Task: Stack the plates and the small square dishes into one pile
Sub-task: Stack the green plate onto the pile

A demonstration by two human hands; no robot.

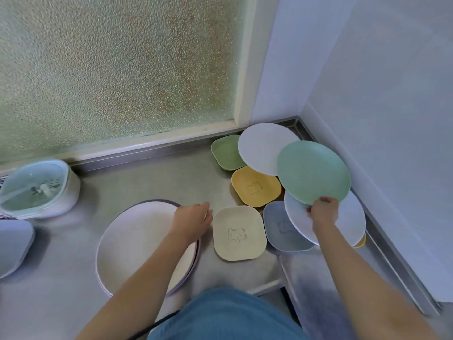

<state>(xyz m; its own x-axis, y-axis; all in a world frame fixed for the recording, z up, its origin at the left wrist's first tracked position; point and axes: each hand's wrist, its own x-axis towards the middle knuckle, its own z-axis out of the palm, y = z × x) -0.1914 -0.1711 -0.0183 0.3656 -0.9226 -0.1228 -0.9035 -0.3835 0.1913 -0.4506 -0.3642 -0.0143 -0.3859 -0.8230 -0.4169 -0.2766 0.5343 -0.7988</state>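
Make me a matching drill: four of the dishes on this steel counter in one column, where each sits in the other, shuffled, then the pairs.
Things:
1. Round green plate
2. Cream square dish with a bear drawing
3. Green square dish
4. Large pale pink round plate

Places:
A. At the back, near the window frame, partly under a white round plate
B. Under the left hand, top of a small pile
C. Tilted, in the grip of the right hand
D. Lying flat between the two hands

Pairs: 1-C, 2-D, 3-A, 4-B
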